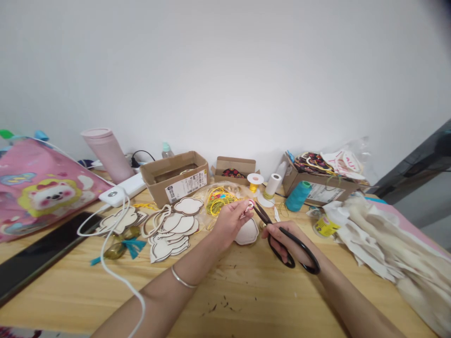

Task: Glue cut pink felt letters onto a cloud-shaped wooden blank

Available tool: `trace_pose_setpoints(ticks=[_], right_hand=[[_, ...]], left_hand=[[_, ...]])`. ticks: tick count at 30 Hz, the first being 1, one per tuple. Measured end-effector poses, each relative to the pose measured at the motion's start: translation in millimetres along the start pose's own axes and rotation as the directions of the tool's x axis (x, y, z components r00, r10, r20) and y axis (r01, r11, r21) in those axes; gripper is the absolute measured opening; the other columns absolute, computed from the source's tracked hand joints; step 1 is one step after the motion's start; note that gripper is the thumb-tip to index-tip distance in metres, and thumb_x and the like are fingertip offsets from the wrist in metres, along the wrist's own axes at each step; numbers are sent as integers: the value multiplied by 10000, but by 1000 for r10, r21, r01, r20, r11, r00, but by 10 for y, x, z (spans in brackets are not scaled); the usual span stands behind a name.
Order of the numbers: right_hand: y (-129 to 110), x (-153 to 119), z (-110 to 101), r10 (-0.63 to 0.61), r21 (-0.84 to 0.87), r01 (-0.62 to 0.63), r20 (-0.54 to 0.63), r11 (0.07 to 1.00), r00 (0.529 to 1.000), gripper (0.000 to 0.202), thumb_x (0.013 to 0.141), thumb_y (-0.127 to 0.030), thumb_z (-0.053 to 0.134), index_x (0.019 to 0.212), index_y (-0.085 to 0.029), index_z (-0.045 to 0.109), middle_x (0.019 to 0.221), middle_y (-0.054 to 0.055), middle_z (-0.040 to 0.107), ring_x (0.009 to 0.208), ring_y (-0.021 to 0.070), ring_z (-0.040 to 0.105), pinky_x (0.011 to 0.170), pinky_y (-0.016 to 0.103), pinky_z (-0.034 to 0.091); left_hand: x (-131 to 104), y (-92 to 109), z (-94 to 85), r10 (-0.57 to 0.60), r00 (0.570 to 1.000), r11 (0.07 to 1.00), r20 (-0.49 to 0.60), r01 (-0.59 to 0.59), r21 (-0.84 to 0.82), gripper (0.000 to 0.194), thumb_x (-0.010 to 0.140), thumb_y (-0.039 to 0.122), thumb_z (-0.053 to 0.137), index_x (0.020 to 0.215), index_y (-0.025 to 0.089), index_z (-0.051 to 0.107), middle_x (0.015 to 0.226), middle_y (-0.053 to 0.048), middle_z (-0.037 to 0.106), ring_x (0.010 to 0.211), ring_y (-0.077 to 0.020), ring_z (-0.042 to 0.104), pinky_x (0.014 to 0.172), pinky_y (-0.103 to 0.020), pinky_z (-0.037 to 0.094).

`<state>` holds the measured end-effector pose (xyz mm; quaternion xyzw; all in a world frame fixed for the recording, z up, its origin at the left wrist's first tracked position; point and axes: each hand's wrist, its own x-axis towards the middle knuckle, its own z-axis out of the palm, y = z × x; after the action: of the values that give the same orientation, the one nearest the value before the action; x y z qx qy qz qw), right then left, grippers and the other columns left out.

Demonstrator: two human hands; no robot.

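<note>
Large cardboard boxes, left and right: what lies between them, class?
In the head view: a smaller open box, a spool of yellow thread, a white roll and a translucent bottle, with coloured cords in front.

Your wooden table (253, 291), light grain, dark scraps on near part. On your left: black slab (38, 253), white power strip (123, 188), pink tumbler (107, 155). Toward middle: stacked pale cutouts (172, 237), open cardboard box (176, 178) near wall. On your right: teal thread cone (298, 196), yellow-labelled bottle (329, 223), crumpled cream cloth (384, 239), second cardboard box (317, 188), heaped full.
</note>
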<state>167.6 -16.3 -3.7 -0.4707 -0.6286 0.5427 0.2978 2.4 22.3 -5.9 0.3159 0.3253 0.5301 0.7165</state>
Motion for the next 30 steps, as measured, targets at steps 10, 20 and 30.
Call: trace_pose_setpoints(ticks=[10, 20, 30], right_hand=[[-29, -6, -25, 90, -131, -98, -71, 987, 993, 570, 719, -676, 417, 690, -128, 573, 402, -74, 385, 274, 34, 339, 281, 154, 267], [-109, -15, -30, 83, -241, -106, -103, 965, 991, 567, 672, -701, 443, 621, -145, 542, 361, -84, 316, 278, 42, 300, 282, 174, 209], [-99, -29, -35, 91, -209, -110, -102, 972, 991, 554, 685, -696, 431, 622, -154, 528, 351, -83, 332, 269, 37, 283, 281, 172, 204]], left_hand=[[21, -21, -63, -113, 987, 986, 113, 126, -113, 170, 691, 271, 690, 675, 123, 609, 622, 16, 529, 625, -65, 510, 753, -244, 472], [29, -23, -70, -59, 994, 997, 97, 64, -49, 178, 687, 276, 692, 660, 107, 642, 608, 18, 526, 605, -49, 473, 763, -243, 461], [10, 5, -42, -50, 994, 998, 99, 54, -42, 178, 666, 282, 705, 672, 111, 655, 673, 2, 571, 658, -59, 498, 768, -244, 455]])
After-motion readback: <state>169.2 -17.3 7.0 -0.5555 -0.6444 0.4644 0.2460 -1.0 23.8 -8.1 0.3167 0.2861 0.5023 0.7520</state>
